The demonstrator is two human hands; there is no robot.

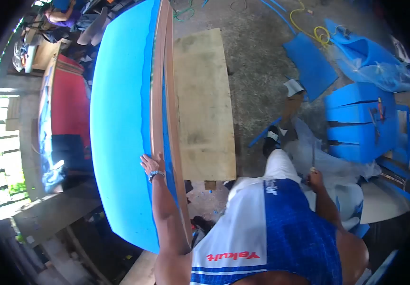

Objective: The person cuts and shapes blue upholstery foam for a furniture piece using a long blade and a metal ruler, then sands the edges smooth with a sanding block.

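Note:
My left hand [153, 165], with a watch on its wrist, lies with fingers spread on the near edge of a long light-blue panel [119, 114]. The heel of this hand rests by the brown wooden strips [157, 95] along that edge. A dark blue layer shows in the gap between the strips. Down at my right side, my right hand [315, 177] is closed round a thin, dark, blade-like tool [313, 154] that points away from me. Its exact kind is too small to make out. Clear plastic sheeting [304, 137] lies beyond it.
A plywood board [205, 104] stands beside the blue panel. Blue foam blocks [357, 123] with hand tools [378, 114] on top are at right. A blue sheet [312, 66] and a yellow hose [320, 35] lie on the floor. Another person [62, 19] is at far left, near a red panel [69, 99].

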